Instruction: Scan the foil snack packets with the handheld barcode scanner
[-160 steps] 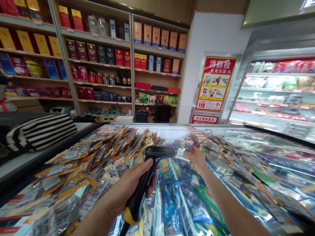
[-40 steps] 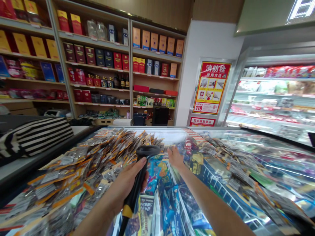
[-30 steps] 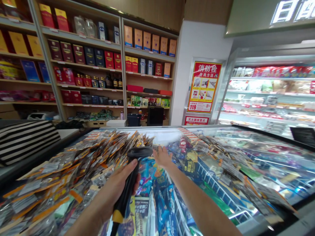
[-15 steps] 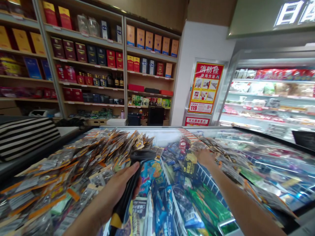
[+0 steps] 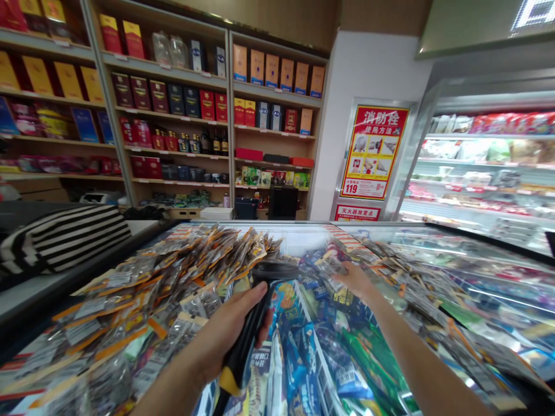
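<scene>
The left hand (image 5: pixel 236 315) is wrapped round the grip of a black and yellow handheld scanner (image 5: pixel 252 332), its thumb lying along the top of the handle just below the head. The scanner stands tilted over the open middle of the freezer (image 5: pixel 299 232), its head towards the far edge and its cord running down towards the near edge.

The right hand (image 5: pixel 358 282) has thumb and fingers drawn together on the near right side of a small clear packet (image 5: pixel 332 266). The packet lies just beyond the fingertips, to their left, near the freezer's far edge and to the right of the scanner head, apart from it; its print is blurred.

Below both hands, blue bags (image 5: pixel 299 361) and green bags (image 5: pixel 368 361) lie inside the freezer, on either side of a white wire partition (image 5: pixel 326 370). A thick heap of orange-edged packets (image 5: pixel 130 294) covers the left side, reaching from the near left corner almost to the far edge. A looser spread of packets (image 5: pixel 433 312) runs along the right side. Beyond the left edge lies a black-and-white striped bag (image 5: pixel 82 237).
</scene>
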Demonstrator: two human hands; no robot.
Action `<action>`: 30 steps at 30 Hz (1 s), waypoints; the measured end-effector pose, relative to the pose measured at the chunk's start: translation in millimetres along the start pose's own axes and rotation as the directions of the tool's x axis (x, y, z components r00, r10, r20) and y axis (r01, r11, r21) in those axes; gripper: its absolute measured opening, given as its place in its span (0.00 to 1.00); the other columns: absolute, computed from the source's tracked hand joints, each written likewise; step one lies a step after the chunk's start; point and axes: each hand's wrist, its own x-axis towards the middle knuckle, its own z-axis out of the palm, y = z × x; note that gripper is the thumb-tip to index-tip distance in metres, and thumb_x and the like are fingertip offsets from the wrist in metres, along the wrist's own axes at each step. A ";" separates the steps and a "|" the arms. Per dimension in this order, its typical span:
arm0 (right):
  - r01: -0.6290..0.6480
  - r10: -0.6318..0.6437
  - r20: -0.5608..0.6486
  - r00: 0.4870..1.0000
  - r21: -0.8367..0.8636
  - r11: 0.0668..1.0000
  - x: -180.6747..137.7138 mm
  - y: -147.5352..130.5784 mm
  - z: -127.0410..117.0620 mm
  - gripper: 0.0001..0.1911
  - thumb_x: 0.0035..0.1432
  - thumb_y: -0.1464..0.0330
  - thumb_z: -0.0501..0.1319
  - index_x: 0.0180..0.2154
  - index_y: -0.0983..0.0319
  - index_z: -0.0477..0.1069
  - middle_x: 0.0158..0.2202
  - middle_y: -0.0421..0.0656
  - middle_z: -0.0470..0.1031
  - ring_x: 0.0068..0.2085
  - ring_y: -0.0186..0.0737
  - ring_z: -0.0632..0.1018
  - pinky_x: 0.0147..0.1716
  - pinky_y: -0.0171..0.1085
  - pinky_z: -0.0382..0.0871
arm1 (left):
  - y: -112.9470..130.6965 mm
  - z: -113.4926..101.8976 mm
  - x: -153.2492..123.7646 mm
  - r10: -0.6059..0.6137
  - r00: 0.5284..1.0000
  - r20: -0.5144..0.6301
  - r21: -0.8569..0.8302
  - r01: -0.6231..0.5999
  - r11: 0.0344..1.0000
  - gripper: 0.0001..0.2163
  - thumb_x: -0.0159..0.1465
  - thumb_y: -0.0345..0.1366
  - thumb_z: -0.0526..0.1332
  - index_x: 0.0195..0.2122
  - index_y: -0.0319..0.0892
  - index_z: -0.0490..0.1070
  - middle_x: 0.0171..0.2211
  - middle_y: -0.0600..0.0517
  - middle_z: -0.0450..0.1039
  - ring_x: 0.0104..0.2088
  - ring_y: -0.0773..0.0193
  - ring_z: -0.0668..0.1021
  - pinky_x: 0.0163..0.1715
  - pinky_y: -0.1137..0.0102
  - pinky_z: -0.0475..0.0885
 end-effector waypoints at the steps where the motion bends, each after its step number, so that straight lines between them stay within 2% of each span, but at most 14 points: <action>1: 0.002 0.007 -0.091 0.996 0.105 0.994 -1.2 -1.1 6.7 0.17 0.39 0.65 0.58 0.35 0.64 0.67 0.28 0.43 0.74 0.29 0.40 0.74 0.28 0.36 0.65 | -0.2 -0.7 -0.3 -0.009 1.000 0.028 -0.006 0.009 1.000 0.15 0.52 0.47 0.56 0.22 0.38 0.64 0.16 0.53 0.67 0.14 0.73 0.66 0.12 0.79 0.61; 3: 0.047 0.006 -0.215 0.977 0.237 0.970 -3.3 -5.5 20.0 0.20 0.39 0.63 0.58 0.37 0.65 0.65 0.32 0.44 0.74 0.31 0.41 0.74 0.30 0.37 0.65 | -0.8 -2.2 -1.3 -0.009 0.997 0.080 -0.017 0.010 1.000 0.15 0.52 0.47 0.55 0.21 0.38 0.64 0.17 0.53 0.67 0.14 0.73 0.67 0.13 0.79 0.61; 6: 0.108 -0.037 -0.265 0.964 0.260 0.960 -7.1 -15.8 35.8 0.20 0.40 0.62 0.58 0.37 0.64 0.65 0.33 0.45 0.74 0.34 0.42 0.74 0.33 0.38 0.65 | -2.2 -3.4 -3.7 0.015 0.990 0.137 -0.031 -0.011 0.999 0.15 0.53 0.47 0.54 0.22 0.37 0.65 0.17 0.53 0.67 0.14 0.73 0.66 0.13 0.78 0.61; 13: 0.178 -0.129 -0.256 0.958 0.178 0.968 -18.5 -32.0 50.3 0.18 0.42 0.62 0.56 0.37 0.64 0.66 0.33 0.46 0.74 0.35 0.42 0.74 0.34 0.37 0.65 | -3.8 -2.6 -5.4 0.038 0.978 0.205 -0.051 -0.028 0.998 0.16 0.55 0.46 0.53 0.22 0.36 0.67 0.18 0.52 0.68 0.15 0.74 0.67 0.14 0.79 0.60; 24: 0.114 -0.078 -0.271 0.959 0.122 0.986 -22.6 -36.6 46.7 0.19 0.41 0.63 0.56 0.37 0.64 0.65 0.33 0.46 0.73 0.35 0.43 0.73 0.35 0.38 0.64 | -2.6 -2.1 -7.2 0.060 0.972 0.228 -0.050 -0.049 0.998 0.15 0.54 0.46 0.54 0.24 0.37 0.67 0.19 0.53 0.67 0.15 0.74 0.67 0.14 0.79 0.61; 27: 0.086 -0.060 -0.273 0.960 0.083 0.993 -20.5 -34.0 47.5 0.21 0.42 0.62 0.55 0.40 0.64 0.63 0.34 0.46 0.73 0.35 0.43 0.73 0.35 0.38 0.64 | 0.2 -2.2 -7.7 0.081 0.980 0.179 -0.004 -0.081 0.997 0.15 0.53 0.46 0.55 0.22 0.38 0.66 0.17 0.53 0.67 0.15 0.74 0.66 0.14 0.79 0.61; 30: 0.034 -0.035 -0.271 0.962 -0.007 0.999 -15.4 -34.8 50.9 0.28 0.45 0.62 0.54 0.48 0.66 0.56 0.39 0.49 0.71 0.39 0.44 0.72 0.37 0.39 0.63 | 4.6 -2.1 -7.3 0.080 0.995 0.055 0.006 -0.081 0.997 0.14 0.52 0.45 0.56 0.21 0.38 0.65 0.15 0.54 0.66 0.14 0.74 0.66 0.13 0.79 0.60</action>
